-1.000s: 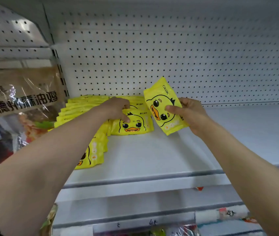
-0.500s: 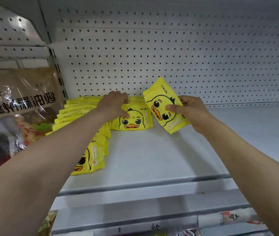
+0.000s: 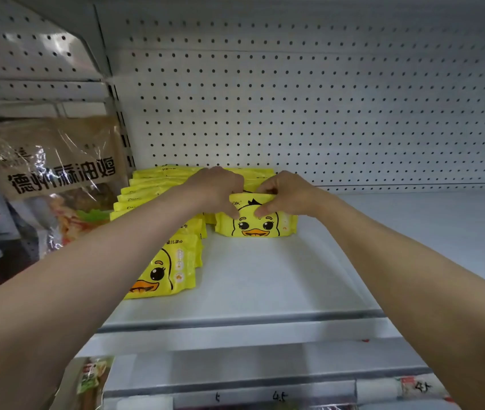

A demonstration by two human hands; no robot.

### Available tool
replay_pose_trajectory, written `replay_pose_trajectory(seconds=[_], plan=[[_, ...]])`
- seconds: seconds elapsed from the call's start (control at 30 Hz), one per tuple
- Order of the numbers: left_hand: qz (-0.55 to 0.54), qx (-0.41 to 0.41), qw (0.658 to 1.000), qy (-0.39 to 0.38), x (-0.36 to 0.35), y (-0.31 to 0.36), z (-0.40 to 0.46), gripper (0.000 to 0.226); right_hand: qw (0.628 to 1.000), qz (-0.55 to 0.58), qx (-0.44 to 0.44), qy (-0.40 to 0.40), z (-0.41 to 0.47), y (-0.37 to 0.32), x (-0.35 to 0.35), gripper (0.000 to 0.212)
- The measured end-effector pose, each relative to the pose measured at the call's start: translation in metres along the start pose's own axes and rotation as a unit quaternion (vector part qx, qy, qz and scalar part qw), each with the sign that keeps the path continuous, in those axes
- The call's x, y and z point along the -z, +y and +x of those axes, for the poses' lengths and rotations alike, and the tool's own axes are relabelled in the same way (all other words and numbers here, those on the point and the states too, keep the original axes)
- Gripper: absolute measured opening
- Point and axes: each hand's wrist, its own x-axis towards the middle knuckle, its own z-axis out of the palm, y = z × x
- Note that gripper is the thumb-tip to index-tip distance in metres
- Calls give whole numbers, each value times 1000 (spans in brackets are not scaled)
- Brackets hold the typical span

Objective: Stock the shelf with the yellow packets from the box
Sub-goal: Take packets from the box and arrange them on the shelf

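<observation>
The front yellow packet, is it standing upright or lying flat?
Upright: the front yellow packet stands on the shelf, duck face forward, both hands pinching its top.

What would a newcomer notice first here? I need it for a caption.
Bright yellow duck packets stand in rows at the shelf's left. Both hands meet on the front packet of the second row, left hand and right hand pinching its top edge. A brown food bag hangs at far left.

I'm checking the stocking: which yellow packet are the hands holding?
The front packet of the right-hand row, upright with its duck face outward; left hand and right hand pinch its top edge.
</observation>
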Motion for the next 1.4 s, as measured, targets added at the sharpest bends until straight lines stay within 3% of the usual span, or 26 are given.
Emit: replay_pose_trajectory(seconds=[0.17,0.33,0.43,0.73,0.97,1.4], plan=[[59,67,996,3,1,-7,1,46,995,-78,26,56,8,-6,-15,47],[110,144,983,8,-6,-4,6,51,946,-277,60,154,10,-6,-33,59],[107,158,980,48,-13,4,-2,55,928,-316,63,187,1,-6,-40,60],[-19,199,968,149,-10,65,-94,62,954,-230,99,167,-77,-13,-12,60],[-29,253,941,225,-21,111,-215,61,934,-205,252,146,-170,-31,-27,54],[33,418,886,199,-25,103,-417,63,905,-144,400,28,-244,-130,-148,57]])
